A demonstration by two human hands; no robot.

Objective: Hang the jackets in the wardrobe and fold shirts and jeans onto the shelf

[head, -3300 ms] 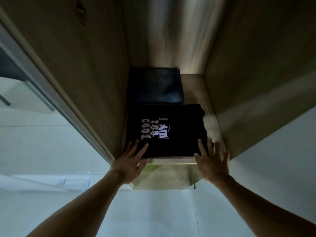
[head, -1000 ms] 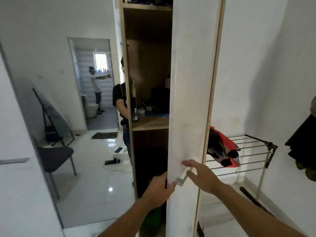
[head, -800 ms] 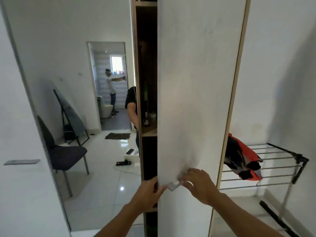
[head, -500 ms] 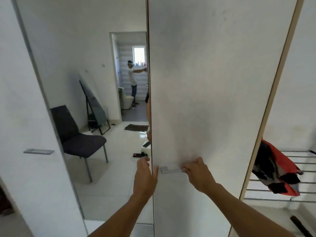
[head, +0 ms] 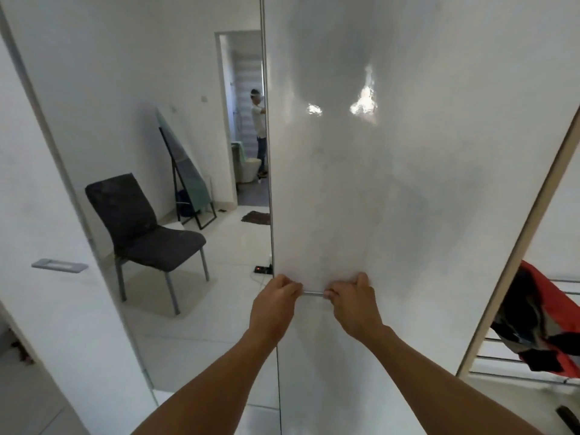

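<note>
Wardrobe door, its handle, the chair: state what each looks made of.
Wardrobe door: glossy white laminated board, likely; it shows window glare and a pale wood-toned edge. Handle: brushed metal, seemingly, thin grey bar. Chair: dark matte fabric on grey metal legs.

Both bare forearms are extended forward and upward from the bottom of the view, converging toward the middle. The left hand (head: 276, 304) is seen from the back, its fingers curled over at the knuckles and closed on the left end of a thin handle (head: 313, 294). The right hand (head: 354, 304) is held just beside it, fingers likewise curled, with the thumb tip pressed at the right end of the handle. The two hands are kept level, a short gap being left between them. Both wrists are held straight.
</note>
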